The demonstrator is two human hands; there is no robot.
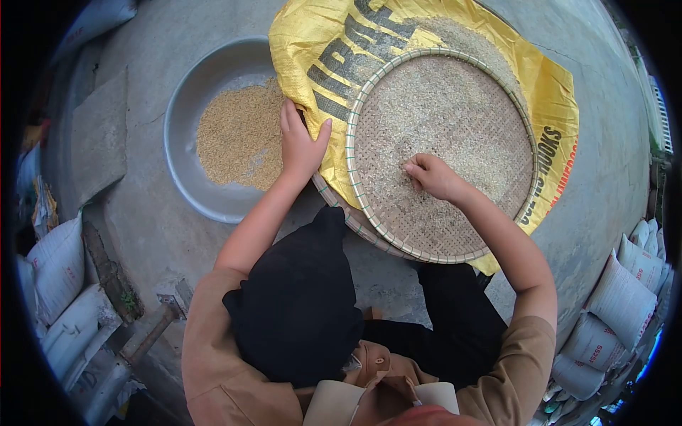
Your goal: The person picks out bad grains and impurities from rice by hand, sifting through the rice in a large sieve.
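Observation:
A round woven winnowing tray [440, 245] holds pale broken grain [462, 106] with darker specks, spread thinly. My right hand [435, 177] is over its middle, thumb and fingertips pinched together at the grain; whatever sits between them is too small to name. Beneath lies a yellow printed sack [334, 71] with more grain on it, over a second woven tray [369, 231] whose rim shows at the lower left. My left hand [302, 149] clasps that lower tray's left edge, fingers outside and thumb over the sack. The fingers' grip is partly hidden.
A wide metal basin [186, 174] with golden unhusked grain [238, 131] stands left of the trays, partly under the sack's edge. Stacked white sacks [621, 295] line the right side. More sacks [60, 263] and a metal pipe [145, 334] are at the left. The floor [142, 192] is concrete.

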